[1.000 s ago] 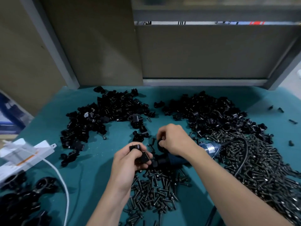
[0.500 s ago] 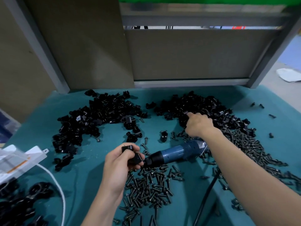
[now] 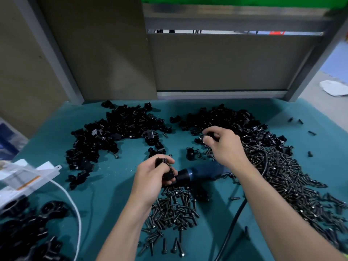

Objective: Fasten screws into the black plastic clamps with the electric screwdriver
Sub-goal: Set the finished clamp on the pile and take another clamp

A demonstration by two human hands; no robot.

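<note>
My left hand (image 3: 150, 178) grips a black plastic clamp (image 3: 166, 171) just above a small heap of black screws (image 3: 173, 210). The blue electric screwdriver (image 3: 203, 171) lies on the teal mat beside that hand, its black nose toward the clamp, with no hand on it. My right hand (image 3: 224, 146) is at the near edge of the right pile of black clamps (image 3: 235, 123) and pinches a black clamp (image 3: 204, 138) between thumb and fingers. A second pile of black clamps (image 3: 113, 132) spreads at the back left.
A broad drift of black screws (image 3: 286, 176) covers the right side, with the screwdriver's black cable (image 3: 233, 223) running toward me. A white box (image 3: 24, 178) and white cord (image 3: 75, 208) sit at the left, above larger black parts (image 3: 28, 228). Grey panels close the back.
My right hand let go of the screwdriver, reached back to the right clamp pile and picked a clamp. The screwdriver now lies on the mat. My left hand kept its clamp.
</note>
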